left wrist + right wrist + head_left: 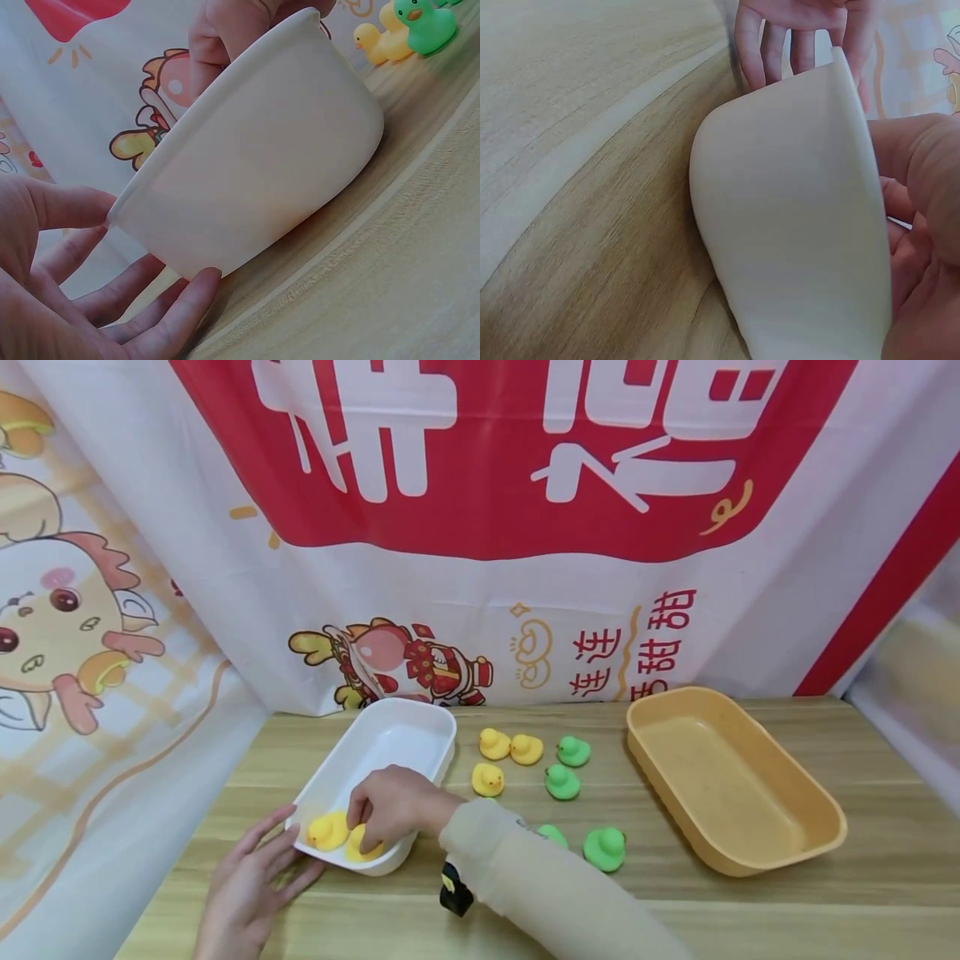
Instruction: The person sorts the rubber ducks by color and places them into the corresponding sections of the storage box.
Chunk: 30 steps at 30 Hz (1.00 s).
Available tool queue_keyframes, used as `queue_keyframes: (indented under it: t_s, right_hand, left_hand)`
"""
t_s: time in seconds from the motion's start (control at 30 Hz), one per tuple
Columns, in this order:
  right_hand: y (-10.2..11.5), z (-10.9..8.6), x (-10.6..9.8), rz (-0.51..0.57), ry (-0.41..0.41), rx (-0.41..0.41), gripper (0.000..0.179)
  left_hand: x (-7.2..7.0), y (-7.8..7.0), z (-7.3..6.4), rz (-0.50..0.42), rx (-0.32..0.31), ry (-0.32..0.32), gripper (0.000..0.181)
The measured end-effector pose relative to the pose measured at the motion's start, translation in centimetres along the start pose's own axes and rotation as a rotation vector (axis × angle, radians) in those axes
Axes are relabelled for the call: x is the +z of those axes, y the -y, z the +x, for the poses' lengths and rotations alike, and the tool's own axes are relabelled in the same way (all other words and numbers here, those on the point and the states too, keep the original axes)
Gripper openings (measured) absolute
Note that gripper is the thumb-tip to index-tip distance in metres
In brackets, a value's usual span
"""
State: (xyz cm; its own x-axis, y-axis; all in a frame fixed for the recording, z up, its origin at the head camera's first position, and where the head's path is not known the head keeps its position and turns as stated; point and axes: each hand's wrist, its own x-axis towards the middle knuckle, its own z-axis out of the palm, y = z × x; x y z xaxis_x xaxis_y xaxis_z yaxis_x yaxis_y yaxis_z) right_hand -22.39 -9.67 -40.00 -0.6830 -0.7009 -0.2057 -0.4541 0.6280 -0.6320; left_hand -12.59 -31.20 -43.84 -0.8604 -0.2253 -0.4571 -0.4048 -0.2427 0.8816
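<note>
A white plastic basin (401,739) rests on the table at the left in the head view. My left hand (243,893) touches its near left end, with the fingers extended against the rim and lower wall. My right hand (397,800) reaches into the basin from the right, its fingers bent and pinching a yellow toy duck (363,845) at the near end. Beside that duck lies another yellow duck (327,832). In the right wrist view the basin wall (787,202) hides the right fingertips and both ducks.
Three yellow ducks (488,779) and several green ducks (604,848) stand on the wooden table (525,893) right of the white basin; the right forearm partly covers some. An orange-tan basin (720,768) is at the right. A printed cloth (487,527) hangs behind.
</note>
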Motion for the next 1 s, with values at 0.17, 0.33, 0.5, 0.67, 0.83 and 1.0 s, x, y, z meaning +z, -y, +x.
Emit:
queue_keyframes:
  t_s: [0.17, 0.33, 0.5, 0.67, 0.83, 1.0]
  right_hand:
    - [-0.16, 0.05, 0.05, 0.033, 0.006, -0.002, 0.016]
    - [-0.16, 0.01, -0.04, 0.126, 0.025, 0.022, 0.010]
    - [-0.18, 0.01, -0.10, 0.187, 0.030, 0.050, 0.008]
    - [-0.17, 0.17, -0.06, 0.168, 0.022, 0.042, 0.006]
    - [-0.13, 0.22, 0.01, 0.169, 0.015, 0.038, 0.007]
    - [0.02, -0.13, 0.08, 0.224, -0.043, 0.059, 0.009]
  left_hand:
    - [-0.03, 0.01, -0.09, 0.005, -0.004, 0.000, 0.034]
    - [-0.01, 0.01, -0.06, 0.012, -0.007, -0.001, 0.035]
    - [0.03, 0.06, -0.06, 0.004, -0.007, 0.001, 0.035]
    - [-0.03, 0.08, -0.13, -0.013, -0.002, 0.008, 0.036]
    - [-0.11, 0.06, -0.18, -0.011, 0.003, 0.002, 0.035]
    - [-0.14, 0.18, -0.18, -0.011, 0.009, 0.006, 0.034]
